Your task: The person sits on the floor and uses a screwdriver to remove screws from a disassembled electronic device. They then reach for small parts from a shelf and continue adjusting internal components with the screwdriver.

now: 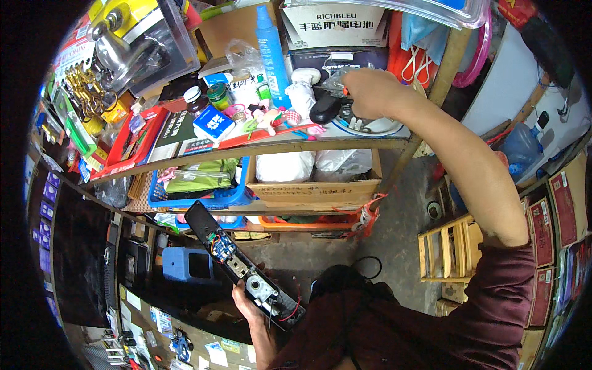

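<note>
My left hand [246, 303] grips a long black electronic door lock panel [242, 266] by its edge, low in front of the shelf. Its open back shows a blue circuit board, coloured wires and a silvery metal mechanism with a round hole. My right hand [373, 94] reaches over the shelf top, its fingers curled down into a round white plate [382, 128] with small metal parts. What those fingers pinch, if anything, is hidden; a bit of orange shows beside them. A black computer mouse-like object [325, 110] lies left of the hand.
A blue spray bottle [271, 58], small jars and trinkets crowd the shelf top. Below stand a blue basket [203, 198] and a cardboard box [314, 193] with white bags. A blue stool [187, 265] stands at left, a wooden one [445, 250] at right.
</note>
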Action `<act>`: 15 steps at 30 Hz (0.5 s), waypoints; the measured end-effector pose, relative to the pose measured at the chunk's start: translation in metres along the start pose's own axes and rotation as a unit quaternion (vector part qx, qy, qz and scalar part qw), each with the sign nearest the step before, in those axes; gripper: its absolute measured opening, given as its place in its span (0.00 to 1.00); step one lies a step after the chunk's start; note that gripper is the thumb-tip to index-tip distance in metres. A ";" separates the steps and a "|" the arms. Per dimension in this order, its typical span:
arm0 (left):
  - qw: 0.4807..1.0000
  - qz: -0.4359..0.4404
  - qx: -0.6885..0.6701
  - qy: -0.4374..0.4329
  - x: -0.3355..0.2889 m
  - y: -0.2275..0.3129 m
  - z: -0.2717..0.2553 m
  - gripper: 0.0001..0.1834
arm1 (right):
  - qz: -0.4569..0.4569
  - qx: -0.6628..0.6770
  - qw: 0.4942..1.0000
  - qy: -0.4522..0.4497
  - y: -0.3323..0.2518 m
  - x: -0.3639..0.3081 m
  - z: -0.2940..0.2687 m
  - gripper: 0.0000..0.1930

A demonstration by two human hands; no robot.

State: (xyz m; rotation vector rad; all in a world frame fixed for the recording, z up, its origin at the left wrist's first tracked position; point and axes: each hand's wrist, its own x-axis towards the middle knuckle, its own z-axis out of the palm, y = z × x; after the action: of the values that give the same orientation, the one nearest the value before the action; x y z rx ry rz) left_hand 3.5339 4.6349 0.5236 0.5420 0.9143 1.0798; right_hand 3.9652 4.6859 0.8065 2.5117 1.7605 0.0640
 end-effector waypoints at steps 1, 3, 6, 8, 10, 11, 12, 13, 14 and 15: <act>1.000 0.000 -0.013 -0.022 -0.001 -0.001 -0.002 0.32 | 0.010 0.011 1.000 -0.006 0.000 0.000 -0.005 0.18; 1.000 0.010 0.005 -0.005 0.000 -0.002 -0.005 0.32 | 0.022 0.032 0.999 -0.009 -0.002 -0.001 -0.016 0.18; 1.000 0.009 0.012 -0.014 0.002 -0.003 -0.010 0.32 | 0.031 0.054 0.998 0.005 -0.002 -0.001 -0.033 0.18; 1.000 0.004 0.010 -0.015 0.003 -0.005 -0.010 0.32 | 0.047 0.056 0.997 0.017 -0.002 0.000 -0.043 0.19; 1.000 0.001 -0.001 -0.002 0.003 -0.006 -0.009 0.32 | 0.055 0.072 0.996 -0.001 0.000 0.000 -0.047 0.18; 1.000 0.001 0.005 -0.007 0.002 -0.006 -0.008 0.32 | 0.048 0.065 0.997 0.004 0.000 -0.001 -0.047 0.18; 1.000 0.002 0.011 -0.012 0.002 -0.005 -0.007 0.32 | 0.037 0.055 0.998 0.012 -0.001 -0.001 -0.046 0.18; 1.000 0.000 0.003 -0.020 0.001 -0.005 -0.006 0.32 | 0.037 0.054 0.998 0.007 -0.001 -0.002 -0.044 0.18; 1.000 0.002 0.013 -0.015 0.000 -0.005 -0.005 0.31 | 0.035 0.050 0.998 0.005 -0.002 -0.004 -0.041 0.18; 1.000 0.001 0.009 -0.013 -0.001 -0.004 -0.003 0.31 | 0.035 0.044 0.998 0.000 -0.002 -0.005 -0.038 0.18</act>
State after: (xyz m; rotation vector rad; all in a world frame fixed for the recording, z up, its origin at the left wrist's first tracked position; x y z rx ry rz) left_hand 3.5334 4.6323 0.5189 0.5706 0.9015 1.0649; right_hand 3.9590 4.6837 0.8445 2.6344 1.7125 -0.0093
